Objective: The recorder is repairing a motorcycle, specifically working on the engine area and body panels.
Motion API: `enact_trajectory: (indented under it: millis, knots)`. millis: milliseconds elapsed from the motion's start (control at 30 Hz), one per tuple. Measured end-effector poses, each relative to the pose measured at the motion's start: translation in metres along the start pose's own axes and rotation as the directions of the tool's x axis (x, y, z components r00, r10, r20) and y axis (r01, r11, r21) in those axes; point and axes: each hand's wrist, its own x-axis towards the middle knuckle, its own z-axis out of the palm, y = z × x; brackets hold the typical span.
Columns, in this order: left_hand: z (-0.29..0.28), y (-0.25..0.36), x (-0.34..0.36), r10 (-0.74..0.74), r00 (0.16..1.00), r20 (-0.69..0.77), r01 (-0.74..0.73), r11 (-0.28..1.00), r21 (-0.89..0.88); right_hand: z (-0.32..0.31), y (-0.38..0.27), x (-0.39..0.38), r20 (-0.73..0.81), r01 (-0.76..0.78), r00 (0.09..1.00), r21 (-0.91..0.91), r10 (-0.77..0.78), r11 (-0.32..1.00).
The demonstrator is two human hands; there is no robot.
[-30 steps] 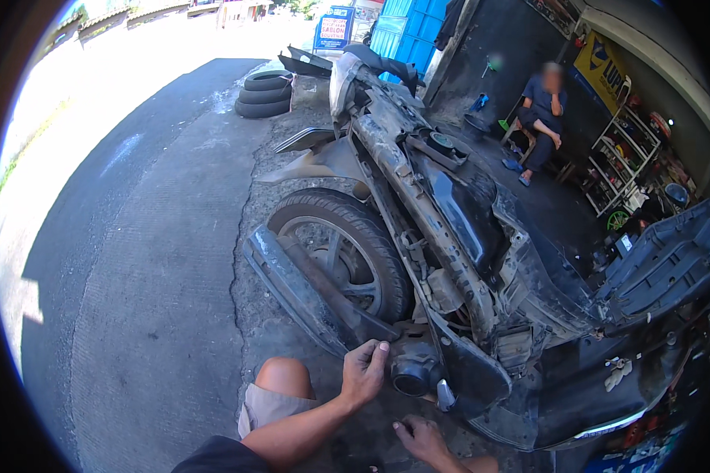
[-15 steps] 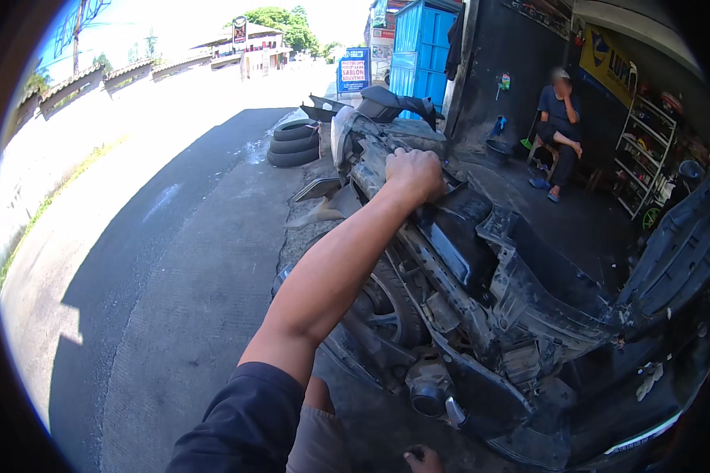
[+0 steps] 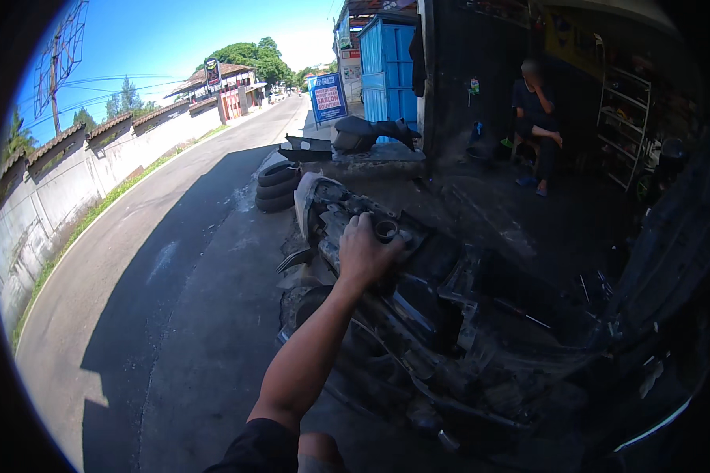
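A motor scooter [image 3: 406,355] stands partly stripped of its body panels, its frame and a black box-like part [image 3: 424,303] exposed. My left hand [image 3: 364,254] reaches over its tail end. Thumb and fingers curve around a dark, round, ring-shaped piece [image 3: 386,230], which shows a hollow centre; whether it is loose or fixed to the scooter I cannot tell. Beyond my fingers is a pale tail panel [image 3: 304,201]. Shadow hides much of the scooter's lower side. My right hand is out of the picture.
Stacked tyres [image 3: 277,188] stand beyond the scooter's tail. Behind lie a dark seat [image 3: 355,135] and black panels on a low ledge [image 3: 379,167]. A person [image 3: 535,118] sits in the dark workshop near a metal shelf [image 3: 627,118]. A road [image 3: 166,213] runs along the left.
The view has tilted up and darkened. My left fist has shifted across the tail and loosened, exposing the ring-shaped piece. My right hand has left the lower edge.
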Motion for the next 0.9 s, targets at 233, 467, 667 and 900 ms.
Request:
enact_trajectory:
  millis: [233, 467, 667, 900]
  knots:
    - [-0.147, 0.044, -0.125, -0.523, 0.728, 0.443, 0.639, 0.752, -0.161, -0.081, -0.246, -0.088, 0.199, 0.114, 0.974, -0.024, -0.108, 0.993]
    - [-0.302, 0.081, -0.211, -0.602, 0.017, 0.798, 0.974, 0.190, 0.122, -0.091, -0.493, -0.127, 0.465, 0.393, 0.843, -0.191, -0.270, 0.899]
    - [-0.381, -0.009, -0.089, -0.458, 0.209, 0.864, 0.862, 0.503, 0.058, 0.031, -0.639, -0.087, 0.687, 0.610, 0.595, -0.049, -0.417, 0.791]
    - [-0.464, -0.167, 0.080, -0.420, 0.348, 0.838, 0.782, 0.624, -0.013, 0.157, -0.805, -0.014, 0.463, 0.544, 0.723, 0.078, -0.513, 0.836]
